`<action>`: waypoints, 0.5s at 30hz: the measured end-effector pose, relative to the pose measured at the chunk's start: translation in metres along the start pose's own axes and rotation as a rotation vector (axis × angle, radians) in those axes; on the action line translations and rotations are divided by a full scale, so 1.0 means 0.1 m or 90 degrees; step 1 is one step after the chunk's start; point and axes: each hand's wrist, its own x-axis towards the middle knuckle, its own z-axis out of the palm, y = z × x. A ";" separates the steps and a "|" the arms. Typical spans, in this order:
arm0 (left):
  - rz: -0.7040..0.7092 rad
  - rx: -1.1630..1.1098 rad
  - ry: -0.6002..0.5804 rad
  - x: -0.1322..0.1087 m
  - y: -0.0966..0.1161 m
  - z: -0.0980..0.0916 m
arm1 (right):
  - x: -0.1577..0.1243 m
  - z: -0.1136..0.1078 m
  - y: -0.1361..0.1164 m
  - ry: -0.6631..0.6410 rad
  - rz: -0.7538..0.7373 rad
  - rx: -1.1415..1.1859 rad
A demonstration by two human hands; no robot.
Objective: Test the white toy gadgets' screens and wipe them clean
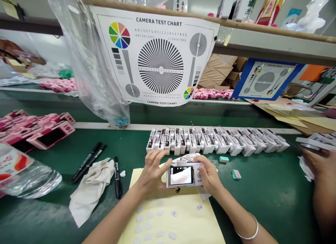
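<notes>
A small white digital camera [181, 175] is held up between my two hands, its lit screen facing me. My left hand [152, 172] grips its left end, thumb near the top edge. Curled around the right end, my right hand [210, 175] has its thumb by the buttons. Part of a white cloth [204, 194] shows behind and below the camera. Underneath lies a yellow sheet [194, 223] dotted with pale stickers. Just beyond stands a row of several white camera bodies [195, 140] with exposed wires.
A camera test chart [161, 58] hangs ahead. Pink cameras [49, 135], a plastic bottle [23, 174], black markers [118, 177] and a crumpled cloth [91, 188] lie left. Small green-and-white blocks [236, 174] sit right. Another person's hand [319, 163] is at the right edge.
</notes>
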 end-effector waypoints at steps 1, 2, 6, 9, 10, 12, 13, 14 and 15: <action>-0.001 0.000 0.000 0.00 0.00 0.00 | 0.00 0.00 0.00 0.002 -0.004 0.001; -0.002 0.001 0.000 0.01 0.00 0.00 | 0.00 0.00 0.00 0.004 -0.010 0.004; -0.001 -0.001 0.013 0.03 0.01 -0.03 | -0.01 0.00 -0.01 0.015 -0.039 0.010; 0.003 0.001 0.020 0.03 0.01 -0.03 | -0.01 0.00 -0.03 0.024 -0.056 0.005; 0.003 0.002 0.021 0.03 0.01 -0.03 | -0.01 0.01 -0.03 0.029 -0.061 0.005; 0.002 -0.003 0.021 0.02 0.01 -0.01 | 0.00 0.01 -0.05 0.019 -0.036 0.012; 0.001 -0.006 0.017 0.01 0.01 0.00 | 0.00 0.01 -0.06 -0.005 0.013 0.029; -0.002 -0.008 0.010 0.00 0.00 0.01 | 0.02 -0.01 -0.06 -0.044 0.088 0.060; -0.008 -0.010 0.003 -0.01 0.00 0.02 | 0.04 -0.04 -0.06 -0.094 0.178 0.104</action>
